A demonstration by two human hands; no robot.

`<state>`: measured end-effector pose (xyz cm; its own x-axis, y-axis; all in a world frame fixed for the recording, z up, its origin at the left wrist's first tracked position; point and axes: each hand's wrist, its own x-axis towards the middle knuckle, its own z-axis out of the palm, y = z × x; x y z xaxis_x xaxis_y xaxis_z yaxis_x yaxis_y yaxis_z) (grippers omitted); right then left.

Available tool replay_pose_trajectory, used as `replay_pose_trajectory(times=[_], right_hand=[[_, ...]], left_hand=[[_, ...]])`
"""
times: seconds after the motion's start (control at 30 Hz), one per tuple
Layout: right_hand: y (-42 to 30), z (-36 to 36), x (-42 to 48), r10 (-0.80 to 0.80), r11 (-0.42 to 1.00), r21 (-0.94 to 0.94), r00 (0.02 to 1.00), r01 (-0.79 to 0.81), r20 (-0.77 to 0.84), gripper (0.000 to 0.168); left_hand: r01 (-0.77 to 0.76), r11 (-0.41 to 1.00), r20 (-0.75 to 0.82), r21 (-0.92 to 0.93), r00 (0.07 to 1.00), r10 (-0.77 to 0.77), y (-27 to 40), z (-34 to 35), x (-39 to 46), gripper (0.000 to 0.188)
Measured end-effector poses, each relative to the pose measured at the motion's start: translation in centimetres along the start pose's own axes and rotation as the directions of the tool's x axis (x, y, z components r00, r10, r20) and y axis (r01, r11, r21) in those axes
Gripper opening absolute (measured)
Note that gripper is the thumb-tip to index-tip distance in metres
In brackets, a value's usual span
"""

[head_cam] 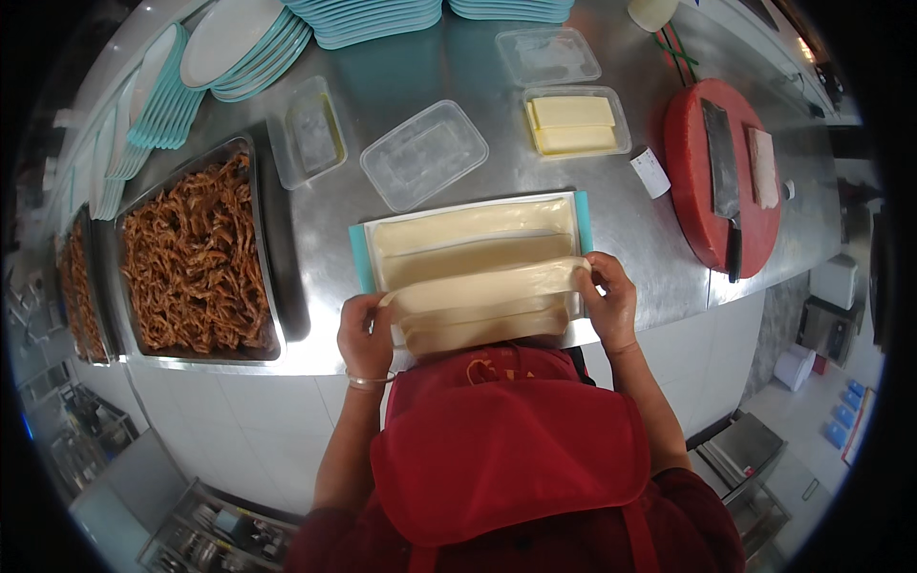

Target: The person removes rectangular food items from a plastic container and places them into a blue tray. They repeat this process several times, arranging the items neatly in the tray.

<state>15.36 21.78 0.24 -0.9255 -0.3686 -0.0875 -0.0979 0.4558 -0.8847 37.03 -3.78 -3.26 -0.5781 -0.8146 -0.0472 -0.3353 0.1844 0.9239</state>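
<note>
My left hand (367, 335) and my right hand (607, 297) pinch the two ends of a long strip of pale dough (491, 286), stretched level between them. The strip is over the near part of a rectangular white tray with turquoise ends (584, 223). Farther back on the tray lies another dough strip (473, 223), and more dough (487, 331) shows below the held one, near the red apron. Whether the held strip touches the dough under it cannot be told.
A steel tray of brown shredded food (197, 258) stands left. Behind are a plastic lid (424, 155), an oily plastic container (309, 135) and a container of yellow slabs (573, 123). At right, a cleaver (722, 161) and a pale block (764, 168) lie on a red round chopping board (691, 208). Plates (247, 50) are stacked back left.
</note>
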Motion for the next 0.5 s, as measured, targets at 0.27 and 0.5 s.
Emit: replay_pose_trajectory(times=[0.27, 0.5], right_hand=[[1.8, 1.2, 0.2, -0.031, 0.971, -0.234, 0.999, 0.039, 0.035, 0.019], [2.1, 0.5, -0.2, -0.102, 0.98, -0.179, 0.994, 0.092, -0.047, 0.017]], left_hand=[[-0.19, 0.929, 0.144, 0.318, 0.978, 0.151, 0.0, 0.7, 0.8, 0.013], [-0.126, 0.957, 0.1, 0.26, 0.99, 0.104, 0.3, -0.6, 0.5, 0.014]])
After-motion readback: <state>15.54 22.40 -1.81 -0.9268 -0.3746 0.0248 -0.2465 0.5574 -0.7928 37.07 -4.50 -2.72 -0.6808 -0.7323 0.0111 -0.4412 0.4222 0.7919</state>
